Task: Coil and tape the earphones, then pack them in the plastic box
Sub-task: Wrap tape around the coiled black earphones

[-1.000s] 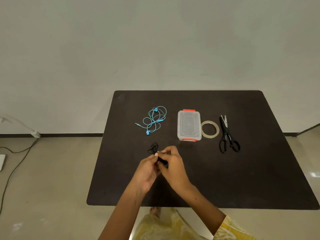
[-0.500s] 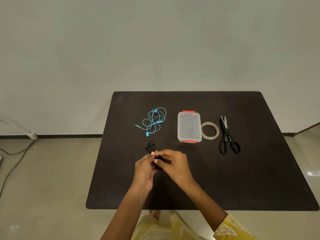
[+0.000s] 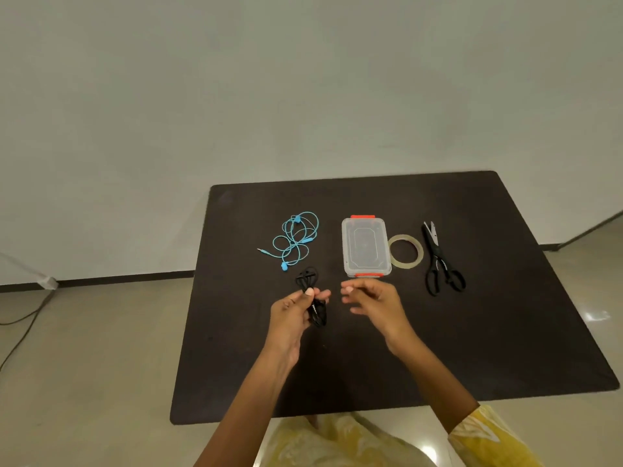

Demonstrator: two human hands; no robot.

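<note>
my left hand (image 3: 292,311) pinches the coiled black earphones (image 3: 312,295) above the table (image 3: 505,332); my right hand (image 3: 371,299) is empty, fingers loosely spread. risk: untaped loops may spring apart if the pinch slackens before i fetch the tape roll (image 3: 405,251).

On the table (image 3: 505,332) the box (image 3: 365,246) sits centrally, loose earphones (image 3: 296,237) at its 9 o'clock, tape roll (image 3: 405,250) touching at 3, scissors (image 3: 440,261) beyond that.

One head-worn camera looked forward and down over the dark table (image 3: 505,332) from its near edge, wall filling the upper half.
</note>
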